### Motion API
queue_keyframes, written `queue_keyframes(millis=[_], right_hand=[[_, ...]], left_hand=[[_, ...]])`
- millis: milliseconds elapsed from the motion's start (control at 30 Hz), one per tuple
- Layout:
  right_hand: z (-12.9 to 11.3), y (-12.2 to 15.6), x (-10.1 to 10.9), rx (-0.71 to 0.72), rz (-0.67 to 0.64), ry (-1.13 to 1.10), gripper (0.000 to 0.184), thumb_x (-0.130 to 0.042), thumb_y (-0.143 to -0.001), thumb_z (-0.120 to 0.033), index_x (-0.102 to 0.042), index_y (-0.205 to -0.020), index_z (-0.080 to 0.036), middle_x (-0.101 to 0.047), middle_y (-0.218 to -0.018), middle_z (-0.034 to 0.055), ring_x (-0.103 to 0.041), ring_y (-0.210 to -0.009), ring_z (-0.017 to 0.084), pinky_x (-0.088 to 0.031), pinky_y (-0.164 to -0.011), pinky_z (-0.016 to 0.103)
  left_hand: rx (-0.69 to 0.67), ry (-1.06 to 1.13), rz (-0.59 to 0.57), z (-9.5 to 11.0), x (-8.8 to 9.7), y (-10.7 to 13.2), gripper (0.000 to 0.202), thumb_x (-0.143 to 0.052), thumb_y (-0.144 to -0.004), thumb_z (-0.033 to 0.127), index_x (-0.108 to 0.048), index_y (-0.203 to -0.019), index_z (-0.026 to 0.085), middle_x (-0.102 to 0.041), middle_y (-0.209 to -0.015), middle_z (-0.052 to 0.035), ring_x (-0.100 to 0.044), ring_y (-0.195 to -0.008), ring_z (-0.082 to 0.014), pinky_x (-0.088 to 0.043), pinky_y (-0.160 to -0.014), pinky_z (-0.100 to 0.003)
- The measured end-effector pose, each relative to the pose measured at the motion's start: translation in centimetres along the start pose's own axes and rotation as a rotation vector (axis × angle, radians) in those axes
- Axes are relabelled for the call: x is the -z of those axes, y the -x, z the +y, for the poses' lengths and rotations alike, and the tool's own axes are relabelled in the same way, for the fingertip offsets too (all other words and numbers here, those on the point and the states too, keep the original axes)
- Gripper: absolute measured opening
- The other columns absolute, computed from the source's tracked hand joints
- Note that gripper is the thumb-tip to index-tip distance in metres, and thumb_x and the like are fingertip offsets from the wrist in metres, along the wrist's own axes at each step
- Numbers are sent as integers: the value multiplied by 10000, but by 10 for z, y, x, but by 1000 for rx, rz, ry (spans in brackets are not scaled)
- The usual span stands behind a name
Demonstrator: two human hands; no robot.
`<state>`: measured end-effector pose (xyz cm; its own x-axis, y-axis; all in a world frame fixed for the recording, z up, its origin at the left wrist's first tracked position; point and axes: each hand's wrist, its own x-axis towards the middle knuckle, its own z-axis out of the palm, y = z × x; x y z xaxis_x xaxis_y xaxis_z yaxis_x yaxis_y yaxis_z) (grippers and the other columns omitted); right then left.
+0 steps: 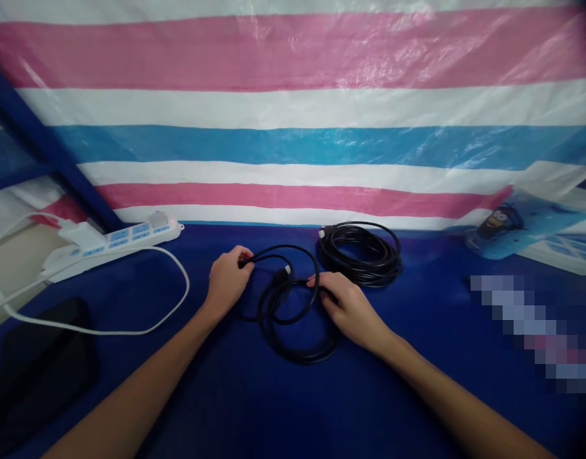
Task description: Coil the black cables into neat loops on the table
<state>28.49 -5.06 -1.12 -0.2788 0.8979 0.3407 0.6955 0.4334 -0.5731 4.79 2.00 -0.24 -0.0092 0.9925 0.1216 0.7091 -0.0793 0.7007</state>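
- While the left hand (229,278) pinches one loop of the black cable (293,315) and the right hand (346,307) presses its overlapping turns onto the blue cloth (254,401), even loops would keep it tidy.
- Behind it lies a second coiled cable (360,253); a white power strip (111,245) sits left, below the striped tarp (293,102).

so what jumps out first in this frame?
Both hands at centre on a loose black cable: left hand pinches one loop, right hand presses another. A second black coil lies just behind, and a white power strip sits far left on the blue table.
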Motion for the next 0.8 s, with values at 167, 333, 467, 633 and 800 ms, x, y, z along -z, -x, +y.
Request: queue_keyframes(millis=[167,333,467,633,800], right_hand=[[-3,2,4,23,27,-18,266,-409,-838,-80,-648,-889,-186,-611,-1140,48,-567,-1042,141,-489,-893,321],[-5,1,6,1,141,-46,221,-424,-895,-168,-638,-947,-190,-614,-1112,60,-582,-1025,135,-495,-875,300],[-7,2,9,14,232,-86,206,-444,-904,-191,-614,-1020,-195,-633,-1034,50,-593,-981,111,-497,-855,253],[-11,6,12,35,321,-130,180,-450,-887,-143,-613,-949,-189,-631,-967,30,-592,-930,88,-491,-808,209],[-16,9,13,22,367,-188,186,-454,-876,-111,-601,-933,-210,-619,-919,0,-589,-869,58,-477,-760,165]], left_hand=[[41,54,42,-11,10,-11,327,-547,-862,379,-590,-1048,113,-623,-1011,-65,-600,-932,-147,-515,-866,-372],[67,99,57,-8,12,-12,275,-570,-847,344,-595,-988,110,-625,-955,-52,-593,-893,-138,-502,-851,-358],[56,119,22,-4,11,-9,185,-573,-736,180,-612,-916,161,-643,-937,-28,-595,-913,-173,-467,-875,-360],[34,160,-53,-4,10,-11,266,-522,-648,203,-620,-895,190,-652,-979,-37,-582,-968,-215,-425,-948,-398],[-28,246,-199,-8,17,-17,294,-569,-612,213,-625,-900,192,-654,-1064,-48,-582,-1025,-217,-418,-967,-388]])
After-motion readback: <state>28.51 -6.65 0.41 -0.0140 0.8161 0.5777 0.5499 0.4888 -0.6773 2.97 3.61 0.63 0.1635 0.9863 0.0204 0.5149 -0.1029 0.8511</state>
